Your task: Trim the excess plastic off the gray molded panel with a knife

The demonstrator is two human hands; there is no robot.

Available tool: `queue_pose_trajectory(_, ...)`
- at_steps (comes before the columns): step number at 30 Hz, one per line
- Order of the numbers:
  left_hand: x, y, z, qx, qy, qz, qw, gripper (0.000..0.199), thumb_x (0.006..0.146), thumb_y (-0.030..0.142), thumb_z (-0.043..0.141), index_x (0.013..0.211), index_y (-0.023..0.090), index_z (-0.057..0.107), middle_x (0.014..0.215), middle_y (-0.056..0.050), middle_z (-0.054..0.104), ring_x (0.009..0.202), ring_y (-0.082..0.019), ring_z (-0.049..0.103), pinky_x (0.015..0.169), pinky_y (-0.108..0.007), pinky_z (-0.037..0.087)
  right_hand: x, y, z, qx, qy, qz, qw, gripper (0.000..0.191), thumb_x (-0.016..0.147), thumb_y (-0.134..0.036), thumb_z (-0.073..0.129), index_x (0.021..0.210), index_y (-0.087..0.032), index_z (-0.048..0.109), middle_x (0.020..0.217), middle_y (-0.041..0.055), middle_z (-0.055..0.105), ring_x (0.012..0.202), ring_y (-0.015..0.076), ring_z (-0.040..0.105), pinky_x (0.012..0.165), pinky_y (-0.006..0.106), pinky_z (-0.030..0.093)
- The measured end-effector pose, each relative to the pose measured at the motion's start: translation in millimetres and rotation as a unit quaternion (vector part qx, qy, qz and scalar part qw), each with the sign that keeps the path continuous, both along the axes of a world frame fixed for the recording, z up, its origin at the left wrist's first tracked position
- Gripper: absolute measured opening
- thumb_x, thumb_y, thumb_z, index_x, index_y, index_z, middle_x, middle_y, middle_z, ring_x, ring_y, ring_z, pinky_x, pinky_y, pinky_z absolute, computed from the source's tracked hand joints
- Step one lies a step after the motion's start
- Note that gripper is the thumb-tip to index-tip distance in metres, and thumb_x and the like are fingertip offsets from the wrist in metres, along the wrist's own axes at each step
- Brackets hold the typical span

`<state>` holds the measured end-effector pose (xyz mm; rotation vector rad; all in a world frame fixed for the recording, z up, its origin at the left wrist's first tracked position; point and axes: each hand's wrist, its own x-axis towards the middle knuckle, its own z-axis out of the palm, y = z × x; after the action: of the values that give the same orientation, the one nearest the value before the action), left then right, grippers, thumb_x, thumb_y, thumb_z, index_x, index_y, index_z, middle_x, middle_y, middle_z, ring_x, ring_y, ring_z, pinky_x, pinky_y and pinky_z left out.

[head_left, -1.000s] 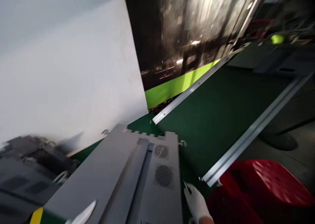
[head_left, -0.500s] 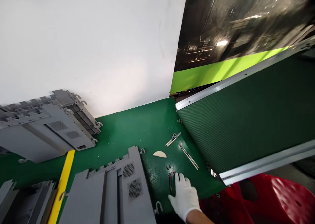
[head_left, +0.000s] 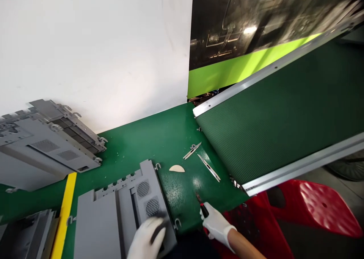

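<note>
My right hand [head_left: 217,223], in a white glove, is closed around a pair of side cutters [head_left: 204,210] with red and black handles, jaws pointing up and away over the green tabletop. My left hand [head_left: 146,238], also gloved in white, is over the lower right part of a grey plastic panel [head_left: 99,221]. Motion blurs its fingers, and a dark patch shows beside them; whether they hold anything I cannot make out. The panel lies flat, with two round-holed grilles and hooks at its edges.
Tweezers [head_left: 209,168], a small blade-like tool [head_left: 192,150] and a cream half-round piece [head_left: 176,168] lie on the green table [head_left: 136,137]. More grey panels [head_left: 48,145] lean at the white wall. Right are a green conveyor belt [head_left: 278,115] and a red chair [head_left: 327,206].
My right hand has picked the side cutters up off the table and drawn them nearer to me. My left hand has come into view over the grey panel. The camera view has shifted.
</note>
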<state>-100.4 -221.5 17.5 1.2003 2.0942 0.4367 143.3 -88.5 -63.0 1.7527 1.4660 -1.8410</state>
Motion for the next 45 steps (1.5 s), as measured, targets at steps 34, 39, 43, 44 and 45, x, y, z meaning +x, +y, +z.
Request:
queue_pose_trajectory(34, 7.5, 177.3, -65.2, -0.304, -0.018, -0.521, 0.798, 0.031, 0.088, 0.051, 0.052, 0.089, 0.029, 0.073, 0.089, 0.003, 0.076, 0.083, -0.018, 0.064, 0.095, -0.038, 0.030, -23.9, -77.5, 4.6, 0.197, -0.003, 0.125, 0.972, 0.047, 0.096, -0.063, 0.042, 0.095, -0.023, 0.065, 0.093, 0.0079, 0.070, 0.088, 0.0230, 0.067, 0.074, 0.030, 0.042)
queue_pose_trajectory(39, 8.1, 179.6, -63.2, -0.318, -0.029, -0.519, 0.793, 0.031, 0.088, 0.051, 0.052, 0.089, 0.028, 0.074, 0.083, 0.003, 0.075, 0.077, -0.017, 0.063, 0.095, -0.037, 0.030, -25.5, -79.4, -0.2, 0.221, -0.031, 0.150, 0.963, 0.052, 0.096, -0.068, 0.035, 0.089, -0.023, 0.063, 0.089, 0.0065, 0.071, 0.085, 0.0229, 0.068, 0.069, 0.031, 0.041)
queue_pose_trajectory(43, 8.7, 179.5, -61.5, -0.316, -0.031, -0.520, 0.793, 0.030, 0.088, 0.050, 0.052, 0.087, 0.028, 0.073, 0.083, 0.004, 0.075, 0.076, -0.015, 0.061, 0.096, -0.037, 0.029, -28.0, -74.9, 2.3, 0.182, -0.047, 0.163, 0.968, 0.060, 0.096, -0.071, 0.029, 0.090, -0.022, 0.063, 0.091, 0.0094, 0.072, 0.086, 0.0249, 0.069, 0.069, 0.033, 0.042)
queue_pose_trajectory(44, 8.8, 179.4, -61.0, -0.315, -0.033, -0.518, 0.794, 0.030, 0.088, 0.050, 0.053, 0.087, 0.028, 0.073, 0.083, 0.004, 0.075, 0.076, -0.015, 0.061, 0.095, -0.037, 0.029, -28.9, -73.7, 4.2, 0.170, -0.052, 0.164, 0.970, 0.061, 0.096, -0.071, 0.026, 0.091, -0.022, 0.063, 0.093, 0.0103, 0.072, 0.087, 0.0257, 0.069, 0.069, 0.034, 0.043)
queue_pose_trajectory(45, 8.7, 179.2, -60.7, -0.315, -0.034, -0.516, 0.796, 0.030, 0.088, 0.050, 0.053, 0.088, 0.028, 0.073, 0.084, 0.004, 0.075, 0.076, -0.016, 0.061, 0.095, -0.037, 0.029, -29.8, -72.5, 6.3, 0.162, -0.061, 0.163, 0.971, 0.063, 0.097, -0.070, 0.024, 0.092, -0.022, 0.064, 0.095, 0.0112, 0.073, 0.087, 0.0265, 0.069, 0.070, 0.035, 0.044)
